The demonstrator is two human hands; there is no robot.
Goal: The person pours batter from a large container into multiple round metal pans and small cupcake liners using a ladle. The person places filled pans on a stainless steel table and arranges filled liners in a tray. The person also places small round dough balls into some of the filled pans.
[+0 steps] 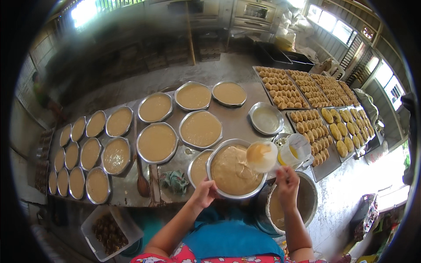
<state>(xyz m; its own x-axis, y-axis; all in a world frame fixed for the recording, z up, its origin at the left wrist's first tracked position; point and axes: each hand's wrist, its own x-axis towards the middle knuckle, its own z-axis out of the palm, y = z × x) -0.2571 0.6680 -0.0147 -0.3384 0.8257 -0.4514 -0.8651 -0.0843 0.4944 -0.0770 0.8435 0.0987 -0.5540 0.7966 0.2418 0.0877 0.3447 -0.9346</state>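
- Gripping the near rim of a round metal pan (234,173) of tan batter, the left hand (205,193) sits at lower centre.
- Right hand (287,182) is closed on the handle of a plastic scoop (262,156), its handle running lower right and its mouth tipped over the pan.
- Beyond, filled pans (157,142) cover a grey metal table (237,125).
- Trays of golden pastries (283,90) fill the upper right, near bright windows (326,19).

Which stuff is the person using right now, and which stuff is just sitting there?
In use:
left hand gripping the batter pan
right hand holding the plastic scoop cup

Just sitting:
wooden spoon
crumpled cloth
empty round pan
trays of pastries
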